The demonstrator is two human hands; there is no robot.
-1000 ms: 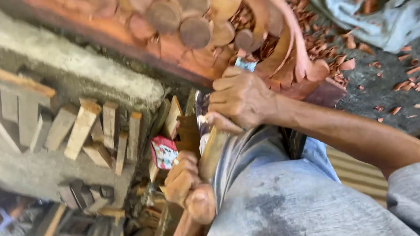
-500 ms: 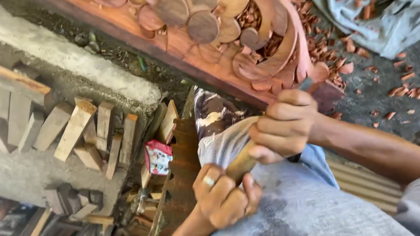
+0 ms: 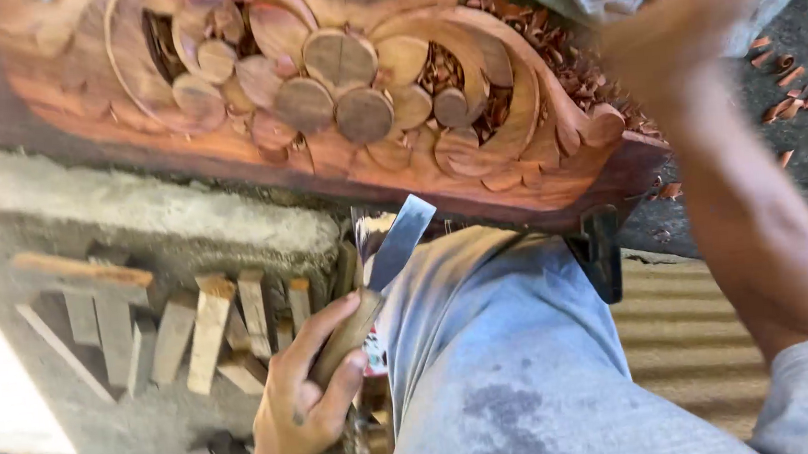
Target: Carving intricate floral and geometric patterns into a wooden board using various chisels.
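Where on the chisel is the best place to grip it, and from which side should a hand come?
Probably the wooden handle, approached from below and from the left. The chisel points up toward the carved wood panel, so its flat metal blade and cutting edge sit at the far end, best left alone. The left hand already wraps the handle this way, with its fingers along the rounded shaft.

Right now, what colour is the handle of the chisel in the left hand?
Light brown wood, on the chisel in the left hand; head view shows it best.

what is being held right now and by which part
The left hand grips a chisel by its wooden handle, blade pointing up. The right hand is blurred; whether it holds anything cannot be told.
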